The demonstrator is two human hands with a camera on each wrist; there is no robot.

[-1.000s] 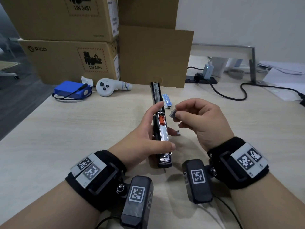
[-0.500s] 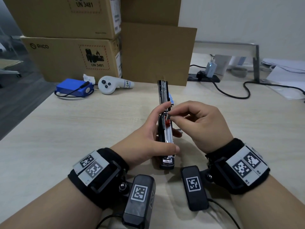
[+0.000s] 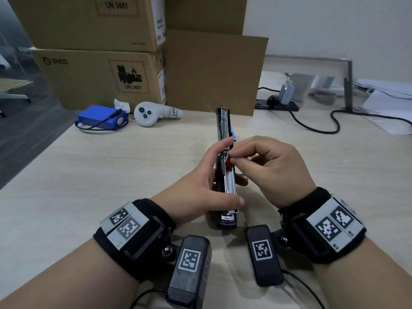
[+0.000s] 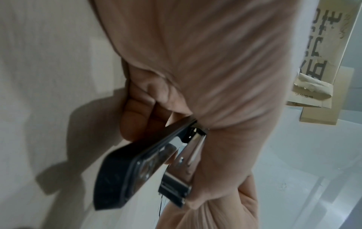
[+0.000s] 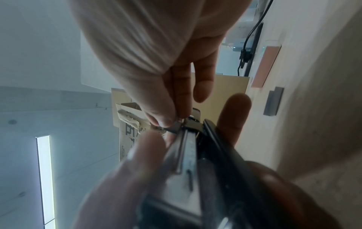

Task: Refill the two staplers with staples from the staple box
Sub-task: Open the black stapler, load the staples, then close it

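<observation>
The left hand [image 3: 200,188] grips the opened stapler [image 3: 225,170] mid-bench [image 3: 111,175], steadying its channel upward for loading. From three o'clock, the right hand [image 3: 274,166] pinches a staple strip [image 5: 174,127] at the magazine, apparently to seat it.

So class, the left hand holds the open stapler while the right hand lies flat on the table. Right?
Not quite. The left hand does hold the open stapler, but the right hand isn't flat on the table: it pinches staples at the stapler, as the right wrist view shows.
</observation>
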